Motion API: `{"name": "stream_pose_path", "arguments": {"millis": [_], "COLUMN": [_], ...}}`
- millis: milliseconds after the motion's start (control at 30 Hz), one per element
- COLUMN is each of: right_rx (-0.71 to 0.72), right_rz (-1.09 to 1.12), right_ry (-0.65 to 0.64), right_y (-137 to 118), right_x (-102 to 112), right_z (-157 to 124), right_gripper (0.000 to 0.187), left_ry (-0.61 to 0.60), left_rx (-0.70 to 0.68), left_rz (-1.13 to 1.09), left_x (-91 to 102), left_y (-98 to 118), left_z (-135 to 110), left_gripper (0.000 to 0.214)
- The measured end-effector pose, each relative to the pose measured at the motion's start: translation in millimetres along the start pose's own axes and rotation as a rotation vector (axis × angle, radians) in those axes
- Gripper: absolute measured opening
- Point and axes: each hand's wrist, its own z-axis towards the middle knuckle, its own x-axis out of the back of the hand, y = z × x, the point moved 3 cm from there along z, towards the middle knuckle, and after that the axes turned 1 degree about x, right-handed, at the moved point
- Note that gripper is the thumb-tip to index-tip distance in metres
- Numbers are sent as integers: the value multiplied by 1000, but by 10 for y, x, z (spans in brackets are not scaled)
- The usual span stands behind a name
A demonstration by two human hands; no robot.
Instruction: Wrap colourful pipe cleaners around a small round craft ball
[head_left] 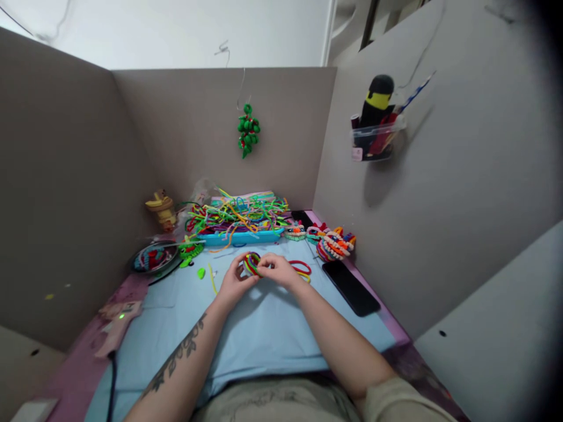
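Both hands meet over a light blue cloth (264, 328) on the desk. My left hand (234, 282) and my right hand (278, 269) pinch a small coil of red, green and yellow pipe cleaners (251, 264) between their fingers. Loose red and yellow ends (302, 269) trail from the coil to the right, under my right hand. A short yellow strand (212, 278) and a small green scrap (201, 273) lie just left of my left hand.
A blue tray (240, 237) heaped with coloured pipe cleaners stands behind the hands. Finished coiled pieces (335, 244) lie at the back right, a black phone (350, 287) beside them. A round dish (153, 258) sits left. Grey partition walls enclose the desk; a green ornament (248, 131) hangs ahead.
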Motion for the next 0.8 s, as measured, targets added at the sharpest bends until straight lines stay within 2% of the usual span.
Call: {"name": "stream_pose_path", "arguments": {"millis": [133,233,300,400,467,567,667,800], "right_rx": [-70,-53,-5,50,46,30,65,132], "right_rz": [134,131,62,-52,-85,-89,-102,-179], "right_ry": [-112,-141,-63,155,221,167,154,163], "right_y": [46,4,-58,-144,-163,-144,-131,-150], "right_x": [0,-9,-31,-86,-131,-138,-45,16], "right_z": [-14,-29,-36,-49,-54,-45,-37,-43], "right_gripper": [13,11,7,7,8,7,7,20], "left_ry": [-83,-116,-80,30,73,57,-9,-104], "left_rx": [-36,-50,-48,-33,-33,-32,-3,26], "left_rz": [41,81,76,71,86,79,26,-42], "left_x": [11,14,12,16,17,13,3,-25], "left_y": [-2,0,10,22,29,35,34,27], "left_z": [-14,-17,-13,-6,-5,-6,-13,-35], "left_gripper": [64,61,61,62,62,65,69,71]}}
